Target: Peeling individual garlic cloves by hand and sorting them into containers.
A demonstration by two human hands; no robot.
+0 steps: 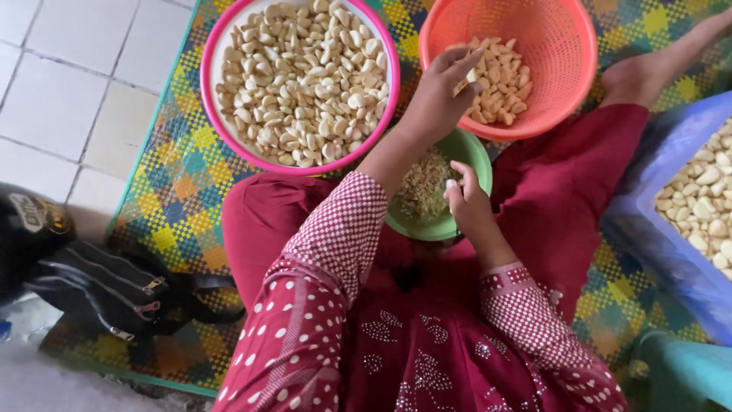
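While the left hand (438,95) stretched over the orange basket (564,30), fingers pinching a peeled garlic clove (471,75) above the pile, the right hand (467,202) hovered over the green bowl (476,156). It gripped something small, probably so the skins fell in there.

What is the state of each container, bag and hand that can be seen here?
Pink-rimmed white round bowl: nearly full of peeled garlic cloves.
Orange plastic perforated basket: partly filled with cloves.
Green round plastic bowl: holds garlic skins.
Blue plastic tub: holds cloves, partly out of view.
Black zippered bag: lying on the mat edge; zips look closed.
Left hand: reaching into the orange basket.
Right hand: fingers pinched on something small and pale, over the green bowl.
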